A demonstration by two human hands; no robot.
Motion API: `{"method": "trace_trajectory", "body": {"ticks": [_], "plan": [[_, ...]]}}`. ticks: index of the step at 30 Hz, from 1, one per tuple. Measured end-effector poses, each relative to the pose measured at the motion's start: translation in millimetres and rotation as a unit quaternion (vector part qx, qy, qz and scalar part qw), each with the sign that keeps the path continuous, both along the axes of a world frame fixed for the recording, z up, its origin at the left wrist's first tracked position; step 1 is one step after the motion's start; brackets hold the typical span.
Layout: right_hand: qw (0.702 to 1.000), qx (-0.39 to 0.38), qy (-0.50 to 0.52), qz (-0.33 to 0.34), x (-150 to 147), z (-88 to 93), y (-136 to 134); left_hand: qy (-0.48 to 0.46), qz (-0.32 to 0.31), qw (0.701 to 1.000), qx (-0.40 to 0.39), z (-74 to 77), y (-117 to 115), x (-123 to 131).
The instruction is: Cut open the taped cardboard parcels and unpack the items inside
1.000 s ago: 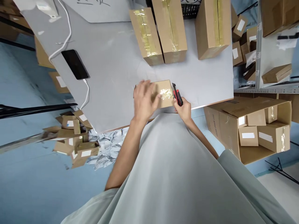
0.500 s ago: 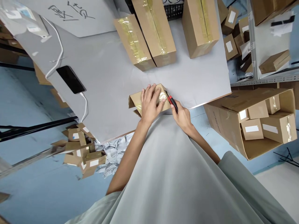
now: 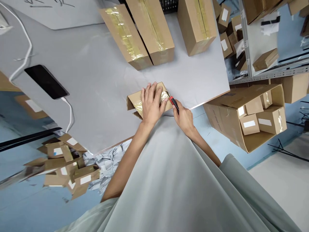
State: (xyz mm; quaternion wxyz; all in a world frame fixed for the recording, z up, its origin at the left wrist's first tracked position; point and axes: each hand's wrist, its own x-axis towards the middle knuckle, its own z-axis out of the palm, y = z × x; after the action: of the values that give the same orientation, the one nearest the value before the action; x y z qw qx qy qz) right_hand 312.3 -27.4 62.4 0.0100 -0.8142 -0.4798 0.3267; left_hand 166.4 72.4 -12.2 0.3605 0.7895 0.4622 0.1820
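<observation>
A small cardboard box [image 3: 134, 99] lies near the front edge of the grey table [image 3: 96, 106], with flaps standing loose at its left end and shiny tape along its top. My left hand [image 3: 152, 104] rests on the top of this box, fingers stretched forward and flat. In my right hand [image 3: 183, 119] is a red and black utility knife [image 3: 174, 103], gripped by its handle. Its blade end meets the taped right part of the box; how deep the blade sits is hidden.
Three taped cartons [image 3: 152, 29] stand at the table's back. A phone [image 3: 47, 81] on a white cable lies left. Opened boxes [image 3: 72, 167] and crumpled paper [image 3: 108, 164] are on the floor at left. A large carton [image 3: 224, 119] holding smaller boxes stands right of the table.
The knife has shifted slightly along the box's right end, from its far right corner toward the taped middle. My left hand stays on the box. The whole view has turned a little.
</observation>
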Motion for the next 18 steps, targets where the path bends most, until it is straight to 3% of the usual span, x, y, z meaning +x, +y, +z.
{"method": "trace_trajectory", "body": {"ticks": [6, 18], "plan": [[0.999, -0.013, -0.029, -0.027, -17.9, 0.6, -1.0, -0.028, -0.011, 0.999, -0.017, 2.0, -0.3, -1.6], [0.987, -0.089, -0.120, -0.062, -52.3, 18.9, 10.4, -0.091, -0.008, 0.994, -0.065, 4.6, -2.7, -0.2]]}}
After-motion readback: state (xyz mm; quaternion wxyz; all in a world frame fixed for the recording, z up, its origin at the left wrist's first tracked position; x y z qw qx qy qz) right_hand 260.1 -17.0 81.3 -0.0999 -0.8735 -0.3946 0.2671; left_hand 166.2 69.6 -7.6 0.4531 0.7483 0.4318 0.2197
